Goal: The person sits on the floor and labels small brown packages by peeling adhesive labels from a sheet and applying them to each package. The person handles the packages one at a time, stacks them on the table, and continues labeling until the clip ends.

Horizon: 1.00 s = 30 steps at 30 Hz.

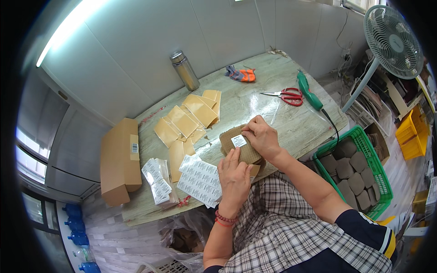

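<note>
A stack of brown textured pads with rounded corners lies at the table's near edge. On its top face is a small white printed label. My right hand pinches at the label's upper right corner with thumb and forefinger. My left hand lies over the near side of the stack, its extended fingertips touching the label's lower edge; whether it grips anything underneath is hidden. A piece of brown paper shows beside the left thumb. Sheets of printed white labels lie just left of that hand, partly covered by it.
Brown paper pieces, a label bundle, and a cardboard box lie leftward. A steel flask, glove, red-handled scissors and corded green tool sit farther back. A green crate of pads stands right.
</note>
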Each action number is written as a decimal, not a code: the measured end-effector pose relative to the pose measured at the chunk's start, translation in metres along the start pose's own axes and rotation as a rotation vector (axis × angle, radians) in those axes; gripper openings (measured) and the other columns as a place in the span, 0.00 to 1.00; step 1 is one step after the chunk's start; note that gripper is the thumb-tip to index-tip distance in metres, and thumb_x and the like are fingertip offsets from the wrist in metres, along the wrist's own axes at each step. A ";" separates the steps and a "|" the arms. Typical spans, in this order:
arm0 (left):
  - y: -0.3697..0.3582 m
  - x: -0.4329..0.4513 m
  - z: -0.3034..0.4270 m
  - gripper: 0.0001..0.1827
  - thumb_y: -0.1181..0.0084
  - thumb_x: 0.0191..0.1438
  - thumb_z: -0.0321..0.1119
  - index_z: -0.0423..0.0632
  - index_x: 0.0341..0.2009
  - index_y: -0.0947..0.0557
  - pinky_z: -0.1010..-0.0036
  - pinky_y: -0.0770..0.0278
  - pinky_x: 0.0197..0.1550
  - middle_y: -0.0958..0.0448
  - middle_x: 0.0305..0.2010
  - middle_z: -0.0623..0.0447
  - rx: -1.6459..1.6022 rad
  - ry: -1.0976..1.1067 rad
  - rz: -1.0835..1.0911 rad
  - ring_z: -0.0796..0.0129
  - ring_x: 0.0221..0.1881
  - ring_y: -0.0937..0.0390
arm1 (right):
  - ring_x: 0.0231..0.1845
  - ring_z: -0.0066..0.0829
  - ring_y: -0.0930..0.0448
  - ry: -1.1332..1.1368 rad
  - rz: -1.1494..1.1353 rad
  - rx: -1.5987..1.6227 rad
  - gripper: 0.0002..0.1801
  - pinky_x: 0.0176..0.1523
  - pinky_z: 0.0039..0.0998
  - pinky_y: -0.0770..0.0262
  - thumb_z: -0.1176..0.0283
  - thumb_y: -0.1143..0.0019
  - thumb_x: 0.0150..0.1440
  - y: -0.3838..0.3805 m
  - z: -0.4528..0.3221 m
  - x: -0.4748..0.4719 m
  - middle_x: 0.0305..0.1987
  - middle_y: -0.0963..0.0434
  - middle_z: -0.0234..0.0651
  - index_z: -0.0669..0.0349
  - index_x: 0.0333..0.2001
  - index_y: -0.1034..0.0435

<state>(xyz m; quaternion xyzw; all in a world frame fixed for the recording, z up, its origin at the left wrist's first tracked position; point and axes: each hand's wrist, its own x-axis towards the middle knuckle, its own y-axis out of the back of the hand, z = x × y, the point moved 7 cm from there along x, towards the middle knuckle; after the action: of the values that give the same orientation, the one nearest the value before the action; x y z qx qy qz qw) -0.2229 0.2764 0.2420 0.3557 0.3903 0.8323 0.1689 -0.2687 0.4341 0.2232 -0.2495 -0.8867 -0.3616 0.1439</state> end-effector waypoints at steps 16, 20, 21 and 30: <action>0.011 -0.012 -0.026 0.10 0.45 0.62 0.33 0.38 0.38 0.18 0.63 0.36 0.64 0.25 0.61 0.41 -0.505 0.227 0.014 0.51 0.63 0.31 | 0.35 0.37 0.17 -0.129 -0.004 0.426 0.07 0.39 0.35 0.23 0.71 0.49 0.63 0.035 0.013 0.007 0.33 0.20 0.42 0.64 0.39 0.32; 0.011 -0.014 -0.031 0.11 0.45 0.63 0.34 0.38 0.41 0.17 0.67 0.30 0.57 0.20 0.52 0.45 -0.637 0.289 0.063 0.58 0.54 0.25 | 0.32 0.37 0.18 -0.142 0.070 0.362 0.06 0.37 0.34 0.23 0.73 0.48 0.62 0.067 0.054 0.016 0.32 0.20 0.43 0.64 0.38 0.32; 0.012 -0.017 -0.033 0.11 0.45 0.63 0.34 0.38 0.40 0.17 0.67 0.29 0.56 0.19 0.50 0.45 -0.691 0.342 0.074 0.57 0.52 0.24 | 0.32 0.38 0.18 -0.120 0.107 0.301 0.06 0.38 0.35 0.23 0.72 0.48 0.62 0.074 0.066 0.016 0.32 0.20 0.43 0.64 0.38 0.32; 0.002 -0.044 -0.042 0.15 0.48 0.67 0.36 0.35 0.44 0.17 0.77 0.23 0.39 0.16 0.39 0.50 -1.384 0.629 0.239 0.72 0.36 0.20 | 0.45 0.40 0.21 0.184 0.148 0.003 0.07 0.49 0.36 0.24 0.74 0.42 0.58 0.097 0.037 -0.033 0.43 0.20 0.38 0.59 0.41 0.23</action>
<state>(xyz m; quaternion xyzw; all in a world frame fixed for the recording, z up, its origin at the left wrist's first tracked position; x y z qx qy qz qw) -0.2228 0.2284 0.2051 -0.0446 -0.2309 0.9614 0.1431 -0.1908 0.5091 0.2378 -0.2797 -0.8496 -0.3699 0.2514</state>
